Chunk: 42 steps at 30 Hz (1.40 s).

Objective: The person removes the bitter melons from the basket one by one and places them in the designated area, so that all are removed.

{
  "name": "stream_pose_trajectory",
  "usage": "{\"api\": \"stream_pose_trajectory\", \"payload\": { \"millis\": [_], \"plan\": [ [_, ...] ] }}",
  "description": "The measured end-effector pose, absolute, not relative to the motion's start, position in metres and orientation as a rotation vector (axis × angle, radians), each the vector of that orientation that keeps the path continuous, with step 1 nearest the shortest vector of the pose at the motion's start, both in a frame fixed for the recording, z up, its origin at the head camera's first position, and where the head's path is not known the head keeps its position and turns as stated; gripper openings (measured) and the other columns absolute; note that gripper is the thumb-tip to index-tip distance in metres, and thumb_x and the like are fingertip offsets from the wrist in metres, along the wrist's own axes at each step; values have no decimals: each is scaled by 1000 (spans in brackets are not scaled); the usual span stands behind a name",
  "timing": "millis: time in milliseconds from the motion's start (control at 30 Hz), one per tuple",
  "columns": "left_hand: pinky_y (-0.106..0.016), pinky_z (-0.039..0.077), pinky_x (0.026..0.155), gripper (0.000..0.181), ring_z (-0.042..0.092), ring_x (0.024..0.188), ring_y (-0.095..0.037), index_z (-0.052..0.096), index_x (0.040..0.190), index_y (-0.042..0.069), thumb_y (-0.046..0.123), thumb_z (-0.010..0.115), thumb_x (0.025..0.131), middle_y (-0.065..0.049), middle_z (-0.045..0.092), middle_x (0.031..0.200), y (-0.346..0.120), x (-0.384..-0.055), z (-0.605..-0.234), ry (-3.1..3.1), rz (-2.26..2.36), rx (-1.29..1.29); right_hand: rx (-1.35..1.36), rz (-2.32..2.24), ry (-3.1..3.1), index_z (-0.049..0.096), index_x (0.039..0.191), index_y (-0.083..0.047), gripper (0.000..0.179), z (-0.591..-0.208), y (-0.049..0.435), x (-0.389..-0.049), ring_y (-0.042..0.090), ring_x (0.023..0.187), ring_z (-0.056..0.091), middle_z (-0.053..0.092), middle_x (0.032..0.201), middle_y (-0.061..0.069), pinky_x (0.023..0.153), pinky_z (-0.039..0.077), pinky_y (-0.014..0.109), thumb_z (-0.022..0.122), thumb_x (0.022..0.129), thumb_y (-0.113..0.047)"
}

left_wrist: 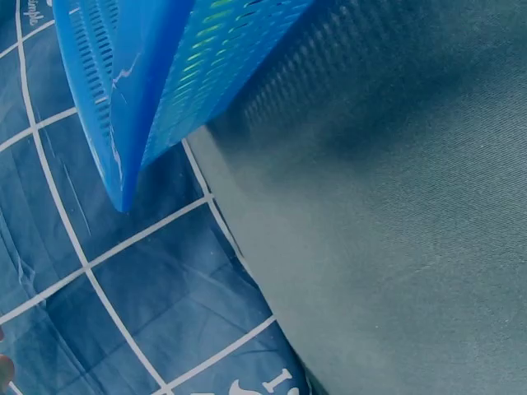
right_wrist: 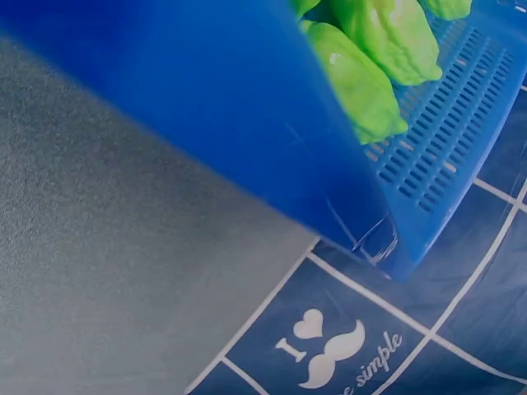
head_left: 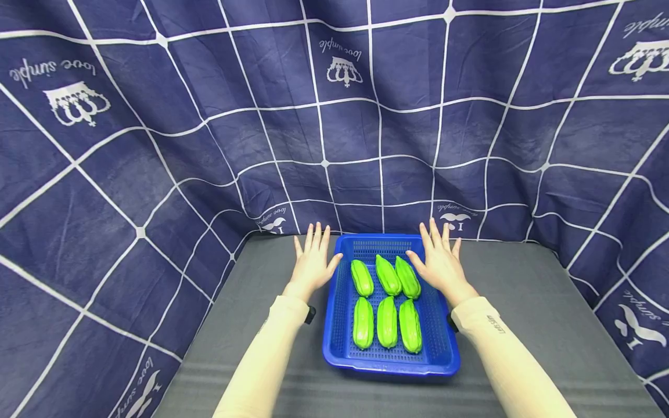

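Backdrop: navy cloth (head_left: 407, 130), gridded in white and printed with crowns and moustaches, draping behind and down both sides.
Playing surface: grey tabletop (head_left: 528, 302), stretching out below the cloth.
Centre stage: blue basket (head_left: 389, 367), rectangular and slotted, on the tabletop, far rim near the cloth.
Sleeves: pale, left (head_left: 261, 360) and right (head_left: 514, 363), reaching in from the near edge, lettering on the right one.
Left hand: here it is (head_left: 312, 267), fingers spread wide, gripping nothing, beside the basket's far left side, thumb seen against the rim (touching or just above, I cannot tell).
Right hand: mirror image (head_left: 441, 266)! Fingers fanned, nothing held, over the far right side, thumb pointing inward; contact, again, cannot be told.
Green pieces: six of them (head_left: 387, 322), long and ridged, inside the basket, two rows of three; far row leaning, its right-hand pair close together.
Wristbands: dark bits at the left (head_left: 310, 314) and right (head_left: 452, 323) cuffs.
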<state>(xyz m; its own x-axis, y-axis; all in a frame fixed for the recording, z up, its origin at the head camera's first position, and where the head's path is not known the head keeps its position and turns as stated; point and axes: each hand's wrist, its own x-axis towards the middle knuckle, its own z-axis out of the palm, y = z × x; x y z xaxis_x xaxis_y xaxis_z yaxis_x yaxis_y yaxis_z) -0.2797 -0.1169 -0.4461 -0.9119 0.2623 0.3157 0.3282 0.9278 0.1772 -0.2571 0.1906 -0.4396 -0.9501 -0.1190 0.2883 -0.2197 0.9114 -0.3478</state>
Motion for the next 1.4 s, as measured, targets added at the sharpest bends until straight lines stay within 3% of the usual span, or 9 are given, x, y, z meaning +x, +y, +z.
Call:
{"api": "stream_pose_trajectory", "payload": {
  "millis": [567, 867, 1400],
  "plan": [
    [-65, 15, 116, 76, 16, 151, -34, 21, 157, 9, 45, 51, 98, -18, 19, 163, -127, -273, -456, -2792, -582, -389, 254, 715, -2833, 18, 157, -5, 78, -440, 167, -258, 49, 149, -1, 8, 164, 22, 111, 5, 74, 54, 99, -42],
    [-61, 27, 113, 74, 30, 144, -41, 24, 156, 8, 40, 54, 97, -19, 25, 161, -126, -271, -464, -2749, -674, -393, 255, 773, -2830, 19, 157, -5, 77, -446, 150, -258, 52, 147, 9, 12, 162, 24, 112, 11, 72, 53, 99, -42],
    [-61, 33, 108, 71, 34, 141, -41, 29, 153, 3, 41, 53, 98, -22, 35, 155, -128, -266, -485, -2809, -752, -372, 304, 929, -2879, 25, 154, -1, 76, -467, 111, -261, 49, 141, 30, 26, 156, 29, 111, 28, 65, 57, 97, -40]
  ]
}}
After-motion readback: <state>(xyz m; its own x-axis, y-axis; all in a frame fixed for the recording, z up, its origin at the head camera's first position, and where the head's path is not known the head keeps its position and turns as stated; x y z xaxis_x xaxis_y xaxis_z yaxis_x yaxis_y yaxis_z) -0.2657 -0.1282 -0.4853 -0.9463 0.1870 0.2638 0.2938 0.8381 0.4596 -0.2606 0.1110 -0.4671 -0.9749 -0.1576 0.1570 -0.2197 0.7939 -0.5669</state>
